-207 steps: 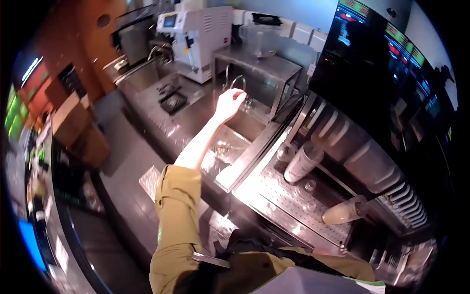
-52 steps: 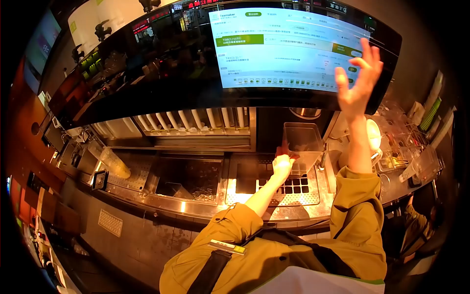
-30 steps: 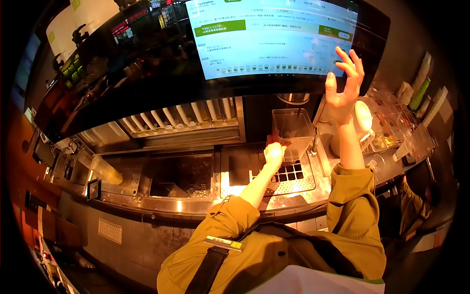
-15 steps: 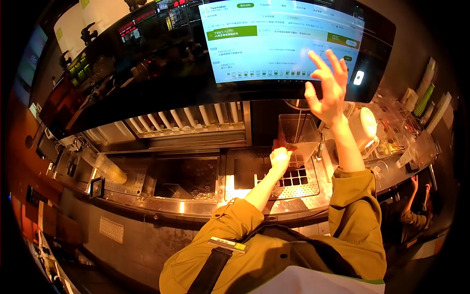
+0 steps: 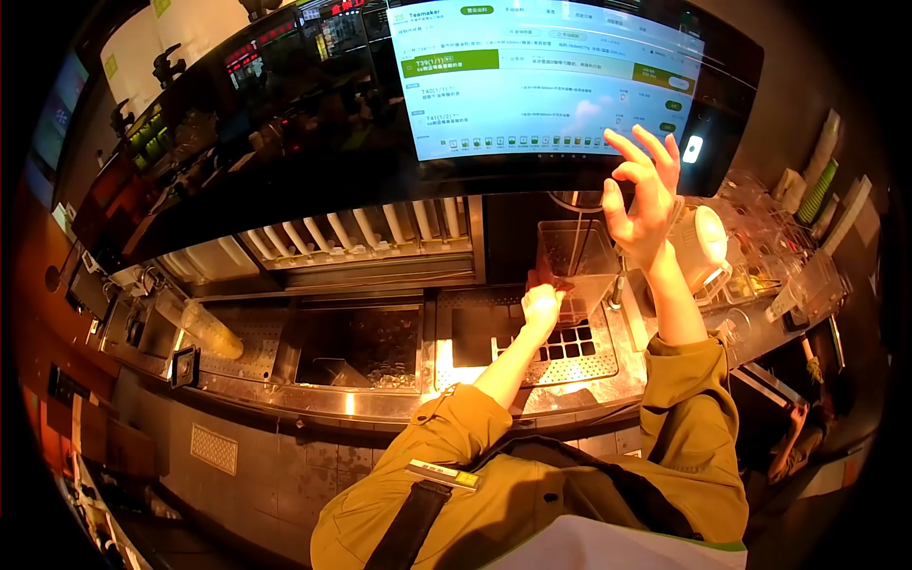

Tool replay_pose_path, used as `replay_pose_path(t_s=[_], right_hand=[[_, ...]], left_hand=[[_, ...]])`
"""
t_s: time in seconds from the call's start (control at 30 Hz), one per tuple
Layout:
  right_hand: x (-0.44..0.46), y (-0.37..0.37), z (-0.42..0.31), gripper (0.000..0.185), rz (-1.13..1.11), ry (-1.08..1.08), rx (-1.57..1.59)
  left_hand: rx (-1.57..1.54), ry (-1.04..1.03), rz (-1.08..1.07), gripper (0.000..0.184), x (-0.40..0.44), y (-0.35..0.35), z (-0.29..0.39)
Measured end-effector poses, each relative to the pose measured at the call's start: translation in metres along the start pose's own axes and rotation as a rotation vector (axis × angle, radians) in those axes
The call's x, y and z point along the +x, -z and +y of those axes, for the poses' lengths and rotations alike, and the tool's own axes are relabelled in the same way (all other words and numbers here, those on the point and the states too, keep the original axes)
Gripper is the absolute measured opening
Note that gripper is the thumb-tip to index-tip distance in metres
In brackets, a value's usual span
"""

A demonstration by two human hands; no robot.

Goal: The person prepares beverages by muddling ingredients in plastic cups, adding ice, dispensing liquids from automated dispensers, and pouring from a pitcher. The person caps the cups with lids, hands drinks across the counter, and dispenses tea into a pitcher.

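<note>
My right hand is raised at the lower right of a lit touchscreen. Its fingers are spread and bent, with nothing in them; whether a fingertip touches the glass I cannot tell. Lower down, my left hand is closed at the near left side of a clear square pitcher. The pitcher is upright below a round metal fitting, over a perforated metal drip tray. My left fingers are partly hidden against the pitcher.
Left of the tray lies a dark sunken basin with ice-like pieces. A cup with pale yellow contents lies farther left. White tubes line the back. At right are a white jug, clear containers and another person's arm.
My right hand has dropped slightly down the screen. The screen's list has shifted, with a T40 row now above T41. My left hand stays at the pitcher. The other person's arms have moved.
</note>
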State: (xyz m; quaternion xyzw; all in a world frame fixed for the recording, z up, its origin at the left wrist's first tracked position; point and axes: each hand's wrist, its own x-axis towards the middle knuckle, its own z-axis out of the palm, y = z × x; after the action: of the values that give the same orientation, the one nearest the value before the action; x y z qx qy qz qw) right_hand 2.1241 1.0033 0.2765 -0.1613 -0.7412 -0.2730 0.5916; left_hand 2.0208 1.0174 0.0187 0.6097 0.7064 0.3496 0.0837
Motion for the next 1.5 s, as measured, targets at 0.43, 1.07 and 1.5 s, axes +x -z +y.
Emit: replay_pose_path(t_s=[0.43,1.07,1.5], right_hand=[[-0.005,0.011,0.020,0.033,0.151,-0.079,-0.129],[-0.022,0.016,0.042,0.038,0.177,-0.201,-0.263],[-0.002,0.010,0.037,0.019,0.069,-0.040,-0.067]], left_hand=[[0.018,-0.032,0.008,0.036,-0.001,-0.004,-0.004],[0.087,0.059,-0.058,0.036,0.002,0.000,0.000],[0.052,-0.014,-0.002,0.038,0.000,-0.003,-0.005]])
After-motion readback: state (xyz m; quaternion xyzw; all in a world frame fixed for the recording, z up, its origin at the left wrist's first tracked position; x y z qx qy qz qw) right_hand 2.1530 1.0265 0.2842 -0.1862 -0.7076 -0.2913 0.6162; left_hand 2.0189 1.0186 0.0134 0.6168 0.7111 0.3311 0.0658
